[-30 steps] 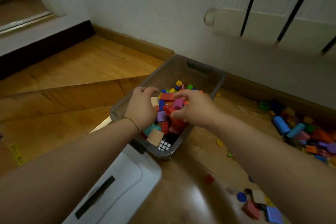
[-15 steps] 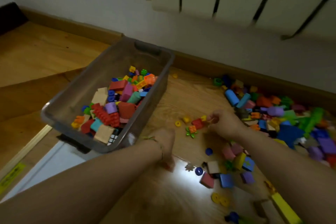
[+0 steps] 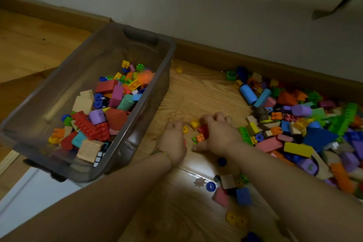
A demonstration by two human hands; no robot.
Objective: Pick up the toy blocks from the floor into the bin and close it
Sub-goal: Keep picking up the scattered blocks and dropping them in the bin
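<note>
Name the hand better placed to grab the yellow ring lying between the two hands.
Left. The yellow ring lies right beside the left hand, while the right hand is curled around a red block.

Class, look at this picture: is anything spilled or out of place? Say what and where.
Yes. A heap of toy blocks lies spilled on the wooden floor right of the open bin, along the baseboard; the bin is only part full.
</note>
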